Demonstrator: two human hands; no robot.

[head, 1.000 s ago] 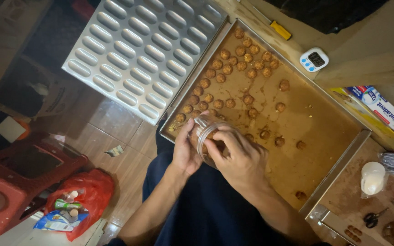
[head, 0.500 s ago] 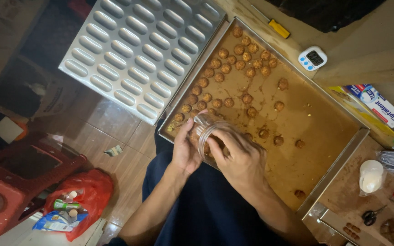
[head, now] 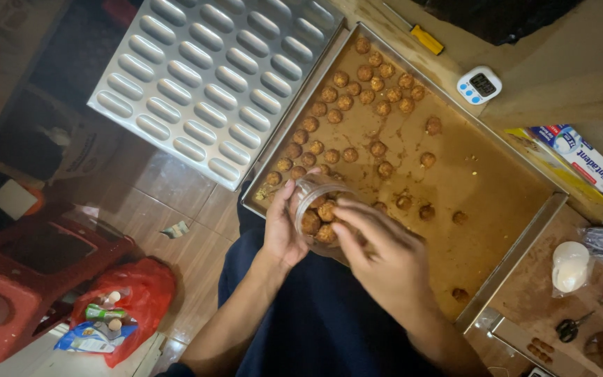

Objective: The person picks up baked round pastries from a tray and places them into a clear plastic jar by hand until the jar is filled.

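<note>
— What am I holding here?

— A small clear plastic jar (head: pixel 319 209), round and see-through, partly filled with brown, rough-surfaced cookie balls (head: pixel 324 213). My left hand (head: pixel 282 227) is wrapped around its side, holding it above the near edge of the baking tray (head: pixel 504 269). My right hand (head: pixel 378 255) has its fingertips at the jar's mouth, closed on one ball.

— And around it?

— The tray is shallow metal with a greasy brown floor; more balls cluster in its far corner. Beside it lies a silvery mould sheet (head: pixel 207 77) of oblong dimples. A white digital timer (head: pixel 479 85) sits on the desk.

— Anything different from a moment ago?

— The jar sits a touch lower and both hands have barely shifted.
</note>
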